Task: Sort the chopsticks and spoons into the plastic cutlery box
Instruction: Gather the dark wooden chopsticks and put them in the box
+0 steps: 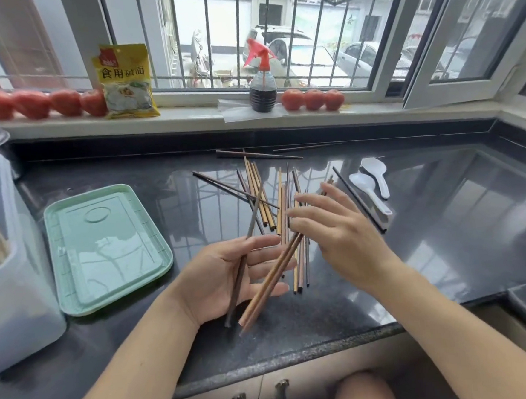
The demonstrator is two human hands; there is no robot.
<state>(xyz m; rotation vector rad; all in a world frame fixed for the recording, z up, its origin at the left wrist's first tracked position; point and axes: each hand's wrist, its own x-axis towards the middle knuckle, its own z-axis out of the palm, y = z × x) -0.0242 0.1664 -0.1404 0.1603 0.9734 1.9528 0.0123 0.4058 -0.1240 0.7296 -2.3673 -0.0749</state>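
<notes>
The left hand (pixel 230 279) lies palm up near the middle of the dark surface (pixel 444 233). Its grip is spread, with straight fingers, and one dark chopstick (pixel 241 278) and a pair of light brown chopsticks (pixel 270 284) rest across the palm. The right hand (pixel 335 225) is at 3 o'clock from it, with its grip spread too and its fingertips touching the brown pair. More loose chopsticks (pixel 261 196) lie in a messy pile at 12 o'clock from the hands. Two white spoons (pixel 371 188) lie at 2 o'clock. The plastic cutlery box (pixel 8 264) stands at 9 o'clock, at the left edge, with some chopsticks inside. Its green lid (pixel 106 247) lies flat just beside it.
</notes>
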